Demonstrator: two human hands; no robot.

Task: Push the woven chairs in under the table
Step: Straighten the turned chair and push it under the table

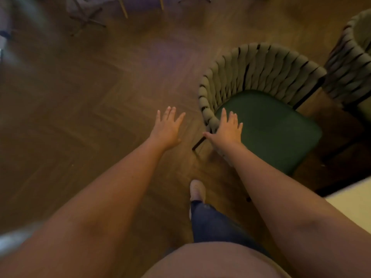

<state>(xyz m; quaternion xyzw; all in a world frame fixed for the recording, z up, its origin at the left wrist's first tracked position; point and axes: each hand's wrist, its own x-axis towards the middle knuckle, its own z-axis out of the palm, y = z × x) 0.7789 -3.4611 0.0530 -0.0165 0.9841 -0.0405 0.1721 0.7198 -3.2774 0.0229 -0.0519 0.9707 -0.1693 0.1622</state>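
Head view: reaching for the nearest woven chair (261, 93).
Right hand (226, 131), fingers spread, is nearer its woven edge; left hand (167, 128) hangs open, leftward.

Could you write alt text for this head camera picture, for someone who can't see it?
Seen from above, a person's open left hand and right hand reach toward a woven chair with a green seat; a second woven chair stands at right.

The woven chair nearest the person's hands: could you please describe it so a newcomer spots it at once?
On the wooden floor, right of centre, stands the woven chair with a dark green seat. Unlike the second woven chair, cut off at the right edge, the right hand overlaps its seat.
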